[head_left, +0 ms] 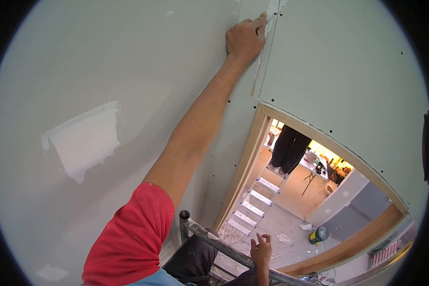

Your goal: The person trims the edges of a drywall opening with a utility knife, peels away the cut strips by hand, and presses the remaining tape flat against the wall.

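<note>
My left hand [246, 40] is raised to the top of the wall, its fingers closed at a vertical board joint with white compound [270, 21] on it. What it grips there is too small to make out. My right hand [261, 251] is low, beside a grey metal rail [224, 246], with its fingers apart and nothing visible in them. Dark screw heads dot the pale green wallboard [343, 71]. A white compound patch [88, 143] covers part of the left wall.
Below right is a wood-framed doorway [245, 167]. Through it, a person in dark trousers [289, 148] stands on a ladder [253, 207]. A cluttered table [314, 167], a dark bucket [319, 235] and loose cables [231, 235] are beyond.
</note>
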{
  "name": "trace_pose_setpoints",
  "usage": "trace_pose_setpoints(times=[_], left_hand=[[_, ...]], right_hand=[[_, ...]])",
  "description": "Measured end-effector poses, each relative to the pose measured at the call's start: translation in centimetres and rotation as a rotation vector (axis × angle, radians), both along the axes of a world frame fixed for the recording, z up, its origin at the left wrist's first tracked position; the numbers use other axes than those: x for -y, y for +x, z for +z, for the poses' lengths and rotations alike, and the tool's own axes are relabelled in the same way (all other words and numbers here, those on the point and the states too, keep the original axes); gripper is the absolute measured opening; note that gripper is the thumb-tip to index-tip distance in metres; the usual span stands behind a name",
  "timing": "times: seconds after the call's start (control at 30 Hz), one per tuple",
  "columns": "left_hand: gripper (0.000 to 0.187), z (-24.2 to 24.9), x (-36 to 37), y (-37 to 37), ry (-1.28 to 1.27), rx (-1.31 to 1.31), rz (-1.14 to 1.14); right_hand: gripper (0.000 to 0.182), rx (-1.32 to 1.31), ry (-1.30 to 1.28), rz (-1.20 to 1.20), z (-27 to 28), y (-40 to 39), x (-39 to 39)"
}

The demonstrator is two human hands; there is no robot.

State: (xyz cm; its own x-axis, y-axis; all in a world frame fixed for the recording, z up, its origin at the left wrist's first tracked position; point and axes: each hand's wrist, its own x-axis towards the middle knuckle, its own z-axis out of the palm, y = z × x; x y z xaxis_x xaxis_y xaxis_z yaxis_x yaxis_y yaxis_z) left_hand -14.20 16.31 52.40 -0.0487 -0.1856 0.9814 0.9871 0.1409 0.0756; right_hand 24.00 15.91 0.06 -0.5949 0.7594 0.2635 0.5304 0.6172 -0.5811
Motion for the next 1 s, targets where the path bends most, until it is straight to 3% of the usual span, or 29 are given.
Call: trace_pose_setpoints(times=[0.47,0.67,1.0], left_hand=[[0.029,-1.0,0.1,0.0,-0.066,0.028,0.0],[0.031,-1.5,0.4,0.3,-0.013,0.0,-0.216],[0.028,-0.7,0.3,0.4,0.009,0.019,-0.1]], right_hand=[[0.039,0.044,-0.019,-0.036,-0.5,0.8,0.4],[0.041,0.064,0.005,-0.042,-0.5,0.7,0.2],[0.042,0.061,-0.015,-0.024,-0.6,0.6,-0.1]])
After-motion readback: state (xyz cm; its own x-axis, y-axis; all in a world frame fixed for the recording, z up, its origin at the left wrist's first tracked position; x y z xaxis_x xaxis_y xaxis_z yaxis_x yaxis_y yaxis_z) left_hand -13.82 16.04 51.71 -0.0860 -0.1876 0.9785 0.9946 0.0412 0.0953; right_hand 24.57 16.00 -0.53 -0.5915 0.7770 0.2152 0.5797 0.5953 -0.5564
